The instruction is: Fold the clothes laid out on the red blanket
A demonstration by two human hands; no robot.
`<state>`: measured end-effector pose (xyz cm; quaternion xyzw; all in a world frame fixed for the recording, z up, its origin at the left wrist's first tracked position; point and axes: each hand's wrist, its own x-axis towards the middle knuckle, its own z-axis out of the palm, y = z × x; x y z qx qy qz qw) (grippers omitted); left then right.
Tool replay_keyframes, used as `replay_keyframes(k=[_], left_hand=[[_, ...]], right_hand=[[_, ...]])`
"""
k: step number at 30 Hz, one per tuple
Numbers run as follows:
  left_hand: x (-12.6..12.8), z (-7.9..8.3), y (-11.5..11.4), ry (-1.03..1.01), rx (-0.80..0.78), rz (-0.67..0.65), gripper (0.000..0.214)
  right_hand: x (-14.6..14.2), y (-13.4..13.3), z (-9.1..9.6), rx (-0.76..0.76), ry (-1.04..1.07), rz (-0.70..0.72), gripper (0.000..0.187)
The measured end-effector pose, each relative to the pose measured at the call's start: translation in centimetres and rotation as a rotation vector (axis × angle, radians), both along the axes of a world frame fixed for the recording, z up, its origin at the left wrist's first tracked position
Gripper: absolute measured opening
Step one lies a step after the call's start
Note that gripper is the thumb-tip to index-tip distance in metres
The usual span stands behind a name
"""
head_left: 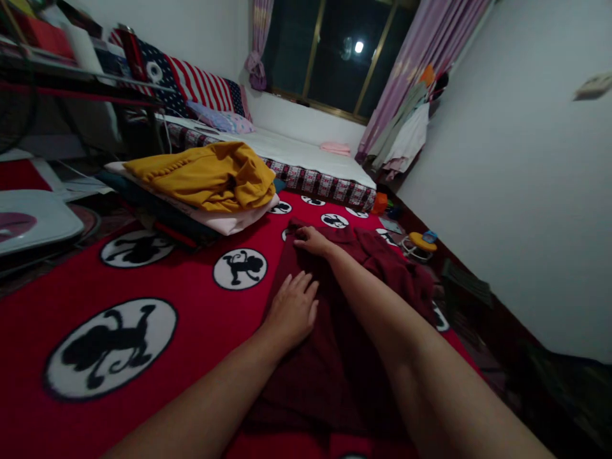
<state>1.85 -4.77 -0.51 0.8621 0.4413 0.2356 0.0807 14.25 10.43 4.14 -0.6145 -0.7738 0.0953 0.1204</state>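
A dark maroon garment lies spread on the red blanket with round monkey patches. My left hand rests flat on its left side, palm down with the fingers stretched out. Farther up, my right hand is at the garment's far left corner, its fingers bent around the cloth edge; the fingertips are partly hidden. The right forearm crosses over the cloth, and the rest of the garment lies bunched to its right. Beyond my hands to the left, a mustard-yellow garment tops a stack of folded clothes.
A bed with a white sheet stands at the back below a dark window. At left is a cluttered desk beside a white plastic stool. Along the right wall are a small yellow stool and hanging clothes.
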Motion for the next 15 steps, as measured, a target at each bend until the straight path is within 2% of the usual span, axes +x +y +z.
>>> replay_keyframes(k=[2, 4, 6, 8, 10, 13, 14, 15], left_hand=[[-0.1, 0.0, 0.0, 0.025, 0.006, -0.016, 0.044], [-0.1, 0.0, -0.1, 0.041, 0.015, -0.025, 0.045], [-0.1, 0.1, -0.1, 0.046, 0.025, -0.027, 0.045], [-0.1, 0.2, -0.2, 0.047, 0.029, -0.020, 0.045], [0.0, 0.2, -0.2, 0.049, 0.031, -0.012, 0.044], [0.0, 0.0, -0.1, 0.055, 0.042, -0.010, 0.044], [0.0, 0.0, -0.1, 0.056, 0.046, -0.010, 0.044], [0.0, -0.1, -0.1, 0.057, 0.051, -0.010, 0.044]], right_hand=[[1.6, -2.5, 0.7, 0.012, 0.040, 0.057, 0.030], [3.9, -5.8, 1.6, 0.102, 0.076, 0.060, 0.027], [6.8, -9.2, 2.6, 0.212, 0.067, -0.001, 0.023], [9.8, -12.4, 3.8, 0.226, -0.016, -0.091, 0.022], [12.4, -15.3, 4.7, 0.122, -0.143, -0.118, 0.036], [14.9, -18.7, 4.9, -0.062, -0.344, -0.089, 0.079], [15.5, -19.5, 4.7, -0.079, -0.395, -0.090, 0.086], [15.9, -20.1, 4.4, -0.071, -0.429, -0.097, 0.083]])
